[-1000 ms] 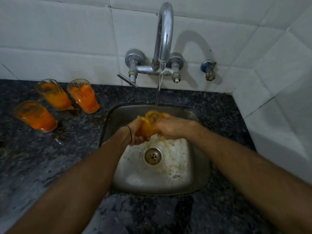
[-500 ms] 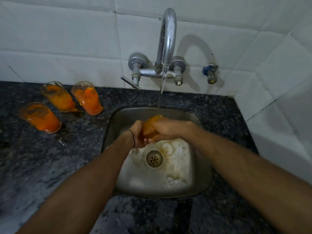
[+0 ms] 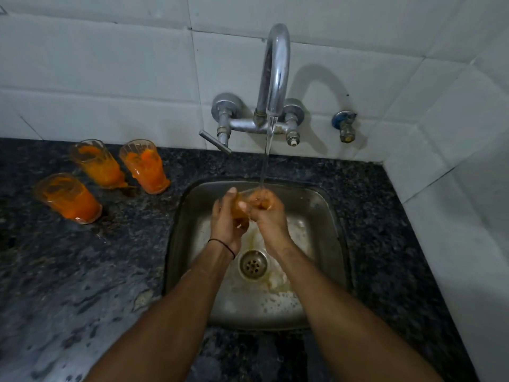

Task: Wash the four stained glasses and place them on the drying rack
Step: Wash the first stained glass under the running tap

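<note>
Glass (image 3: 239, 212) lies gripped between left hand (image 3: 224, 226) and right hand (image 3: 268, 216).

Tap (image 3: 275, 75): polished chrome metal, glossy, smooth.
Sink (image 3: 327, 244): brushed steel, dull sheen, wet and foamy at the bottom.
Surface (image 3: 82, 271): dark speckled stone, polished, wet patches.
Wall tiles (image 3: 110, 78): white ceramic, smooth, faint gloss.
Glasses (image 3: 70, 198): clear ribbed glass, smeared orange.
Wristband (image 3: 223, 245): thin black cord, matt.
</note>
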